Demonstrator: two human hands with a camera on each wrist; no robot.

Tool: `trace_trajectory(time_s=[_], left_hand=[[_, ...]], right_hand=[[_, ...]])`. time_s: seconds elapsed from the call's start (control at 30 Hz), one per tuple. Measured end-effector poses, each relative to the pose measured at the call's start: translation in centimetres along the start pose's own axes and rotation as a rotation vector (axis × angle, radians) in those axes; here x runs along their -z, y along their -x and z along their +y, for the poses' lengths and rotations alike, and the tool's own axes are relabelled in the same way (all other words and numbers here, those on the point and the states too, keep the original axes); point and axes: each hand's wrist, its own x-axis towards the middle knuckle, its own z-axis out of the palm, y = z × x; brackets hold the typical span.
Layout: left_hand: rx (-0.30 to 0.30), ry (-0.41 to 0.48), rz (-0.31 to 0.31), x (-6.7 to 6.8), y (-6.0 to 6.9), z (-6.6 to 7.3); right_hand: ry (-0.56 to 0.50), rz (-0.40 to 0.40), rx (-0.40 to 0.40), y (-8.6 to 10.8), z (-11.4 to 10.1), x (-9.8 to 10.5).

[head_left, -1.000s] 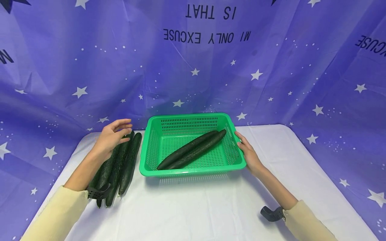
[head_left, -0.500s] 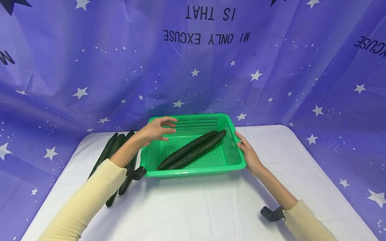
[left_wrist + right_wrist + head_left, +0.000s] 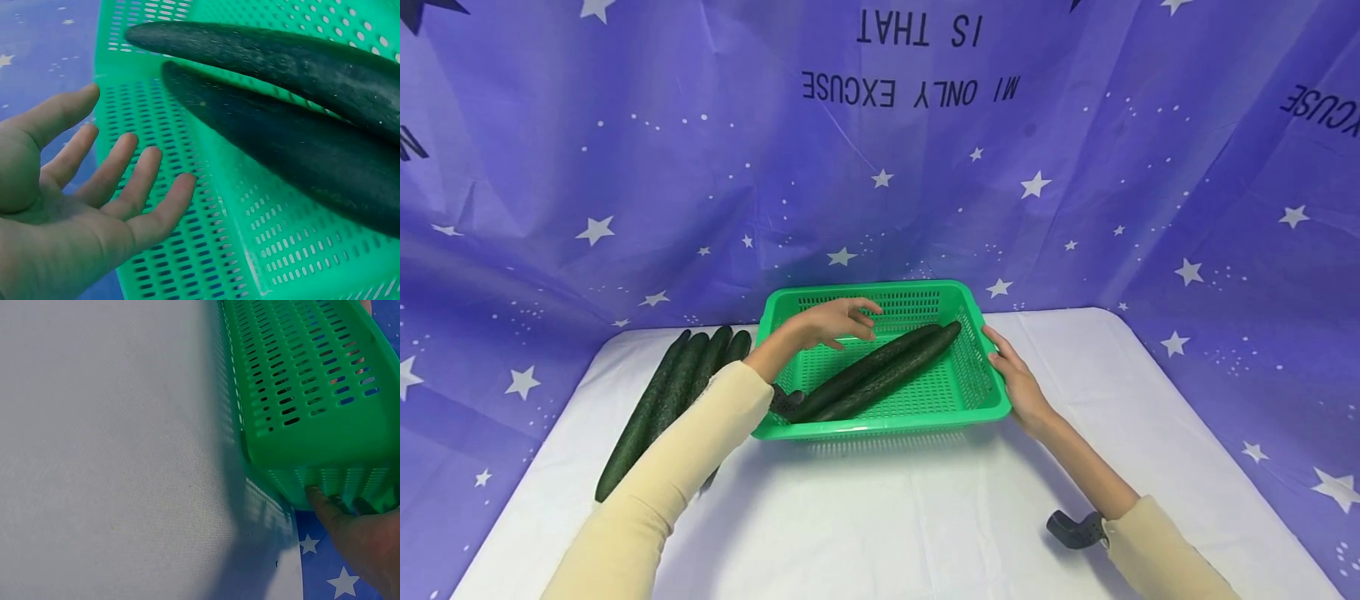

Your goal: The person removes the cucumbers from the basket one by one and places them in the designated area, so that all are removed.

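Note:
My left hand [image 3: 838,322] is over the left part of a green plastic basket [image 3: 880,429]. Its fingers are spread and loosely bent, with nothing between them; the left wrist view shows the bare palm [image 3: 69,231]. Two long dark green cucumbers [image 3: 887,367] lie side by side, slanting across the basket floor, apart from the hand. Against the basket's outer right end rests my right hand [image 3: 1022,387], its fingers fairly straight. In the right wrist view, that hand [image 3: 369,544] touches the slotted end wall [image 3: 350,481], its other fingers partly hidden.
Several more cucumbers [image 3: 643,421] lie together on the white tablecloth [image 3: 880,525] left of the basket, partly covered by the left sleeve [image 3: 677,467]. A purple star-printed curtain [image 3: 880,217] hangs close behind the basket.
My left hand has moved right, from above the loose cucumbers to over the basket, empty throughout. My right hand, the basket and the two cucumbers in it have stayed put.

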Motion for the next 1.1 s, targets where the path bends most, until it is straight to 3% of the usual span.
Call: trace_trajectory(time_s=[0.27,0.8,1.1], left_hand=[[0.085,-0.072,-0.076,-0.8,-2.4,-0.9],[0.176,-0.198,-0.163,-1.4,-4.5,-2.1],[0.162,-0.315,-0.096,-2.0,-4.9,-2.2]], right_hand=[[-0.01,-0.004,0.002,-0.2,0.1,-0.1],[-0.008,0.008,-0.001,-0.1,0.2,-0.1],[-0.009,0.013,-0.004,-0.2,0.1,-0.1]])
